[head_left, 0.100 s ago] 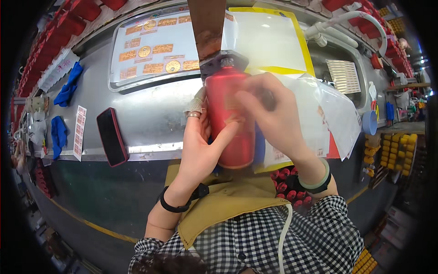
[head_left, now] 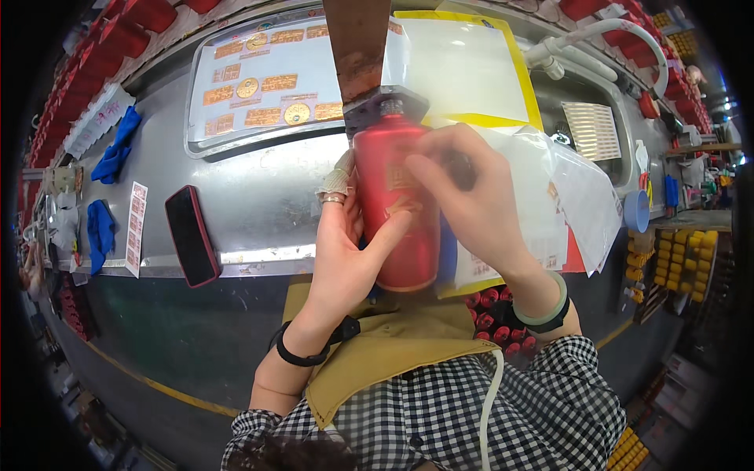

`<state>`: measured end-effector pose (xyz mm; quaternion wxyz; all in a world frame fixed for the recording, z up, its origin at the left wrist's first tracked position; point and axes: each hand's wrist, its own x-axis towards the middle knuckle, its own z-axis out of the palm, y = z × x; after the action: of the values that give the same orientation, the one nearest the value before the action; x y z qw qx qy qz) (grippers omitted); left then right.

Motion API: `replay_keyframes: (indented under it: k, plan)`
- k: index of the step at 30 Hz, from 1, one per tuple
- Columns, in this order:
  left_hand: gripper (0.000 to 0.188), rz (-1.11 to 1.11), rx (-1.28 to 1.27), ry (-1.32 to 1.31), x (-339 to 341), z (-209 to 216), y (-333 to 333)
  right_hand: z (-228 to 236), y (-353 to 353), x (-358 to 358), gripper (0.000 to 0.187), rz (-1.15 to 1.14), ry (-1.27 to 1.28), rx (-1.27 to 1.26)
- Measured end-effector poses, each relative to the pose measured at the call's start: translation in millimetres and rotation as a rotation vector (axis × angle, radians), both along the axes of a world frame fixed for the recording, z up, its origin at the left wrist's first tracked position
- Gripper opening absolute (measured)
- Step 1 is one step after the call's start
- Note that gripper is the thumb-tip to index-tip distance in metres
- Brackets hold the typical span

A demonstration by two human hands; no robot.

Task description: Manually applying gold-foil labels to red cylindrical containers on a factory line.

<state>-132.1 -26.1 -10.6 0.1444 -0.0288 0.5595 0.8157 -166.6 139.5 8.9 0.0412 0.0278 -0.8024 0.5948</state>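
Bottle [head_left: 408,255] bearing gold patch [head_left: 399,177] is grasped by left hand [head_left: 345,255]; right hand [head_left: 475,196], hold unclear; labels [head_left: 263,117] remain far left.

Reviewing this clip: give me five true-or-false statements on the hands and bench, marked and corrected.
1. The left hand holds a red bottle. True.
2. The phone lies right of the bottle. False: the phone lies to its left.
3. The right hand is at the bottle's right side. True.
4. The gold labels lie on a black sheet. False: the sheet is white.
5. Blue cloth pieces lie left of the phone. True.
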Motion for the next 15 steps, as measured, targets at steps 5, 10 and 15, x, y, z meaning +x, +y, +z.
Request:
replay_keyframes:
  k: [5, 10, 15]
  plan:
    - [0.075, -0.002, -0.013, 0.029, -0.2, -2.6, -1.2, 0.7, -1.2, -1.2, 0.011, 0.000, 0.009, 0.004]
    - [0.074, -0.013, -0.004, 0.003, -1.8, -1.1, -1.6, 0.1, -0.5, -3.4, 0.010, -0.005, -0.009, 0.013]
    - [0.072, -0.017, -0.007, -0.008, -1.0, -1.3, -1.8, -0.9, -0.6, -3.7, 0.010, -0.003, 0.023, 0.023]
